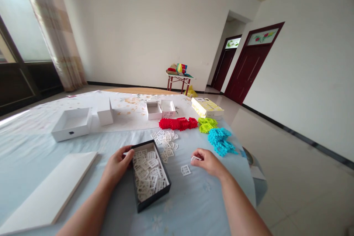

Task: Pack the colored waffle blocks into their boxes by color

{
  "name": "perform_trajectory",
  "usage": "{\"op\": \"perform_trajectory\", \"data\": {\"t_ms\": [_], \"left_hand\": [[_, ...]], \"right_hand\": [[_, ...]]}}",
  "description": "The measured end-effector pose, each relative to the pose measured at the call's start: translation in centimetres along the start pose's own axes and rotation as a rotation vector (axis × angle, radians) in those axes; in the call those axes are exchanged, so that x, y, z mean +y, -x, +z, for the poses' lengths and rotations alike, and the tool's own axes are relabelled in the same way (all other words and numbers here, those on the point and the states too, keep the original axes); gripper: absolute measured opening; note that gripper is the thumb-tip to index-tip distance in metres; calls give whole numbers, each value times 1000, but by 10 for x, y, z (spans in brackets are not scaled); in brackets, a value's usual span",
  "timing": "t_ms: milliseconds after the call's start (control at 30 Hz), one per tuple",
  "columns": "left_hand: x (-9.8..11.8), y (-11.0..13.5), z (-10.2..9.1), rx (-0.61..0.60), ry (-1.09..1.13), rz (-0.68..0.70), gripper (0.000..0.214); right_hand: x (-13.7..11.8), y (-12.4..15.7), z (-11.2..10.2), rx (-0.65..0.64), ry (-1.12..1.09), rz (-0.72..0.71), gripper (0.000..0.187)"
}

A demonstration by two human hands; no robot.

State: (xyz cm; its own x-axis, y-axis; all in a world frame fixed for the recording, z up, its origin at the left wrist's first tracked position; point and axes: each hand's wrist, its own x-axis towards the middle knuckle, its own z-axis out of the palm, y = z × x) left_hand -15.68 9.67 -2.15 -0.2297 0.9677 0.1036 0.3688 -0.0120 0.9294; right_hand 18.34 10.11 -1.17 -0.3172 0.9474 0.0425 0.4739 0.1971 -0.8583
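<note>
My left hand [119,163] grips the upper left edge of a black box [153,198], its thumb over the rim. Inside the box lie many loose white lattice pieces [149,171], like small plastic window frames. My right hand [206,160] pinches one white window-frame piece [196,158] between thumb and fingers, just above the cloth. A single white piece [186,170] lies flat between the box and my right hand. Beyond the box, a loose pile of the same white pieces [165,138] is spread on the cloth.
Red [178,123], green [207,124] and blue plastic pieces [222,142] lie in heaps at the right. White boxes [72,123], small open boxes [154,110] and a yellow-white box [207,107] stand farther back. A flat white board [52,188] lies left. The round table's edge curves away right.
</note>
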Motion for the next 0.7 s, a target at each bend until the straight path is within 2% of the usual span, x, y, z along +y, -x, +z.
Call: {"op": "perform_trajectory", "data": {"t_ms": [133,267,433,567,700], "left_hand": [[0,1,1,17,-24,-3,51],[3,5,1,46,-79,8,49],[11,9,2,92,-120,29,46],[12,9,2,120,-139,44,44],[12,10,3,118,-130,57,43]], "right_hand": [[-11,1,7,-148,-47,-13,35],[-12,5,12,-158,19,-21,40],[-10,6,16,-153,121,-50,28],[-14,7,17,-51,226,-145,22],[-22,10,18,-55,121,-171,13]]}}
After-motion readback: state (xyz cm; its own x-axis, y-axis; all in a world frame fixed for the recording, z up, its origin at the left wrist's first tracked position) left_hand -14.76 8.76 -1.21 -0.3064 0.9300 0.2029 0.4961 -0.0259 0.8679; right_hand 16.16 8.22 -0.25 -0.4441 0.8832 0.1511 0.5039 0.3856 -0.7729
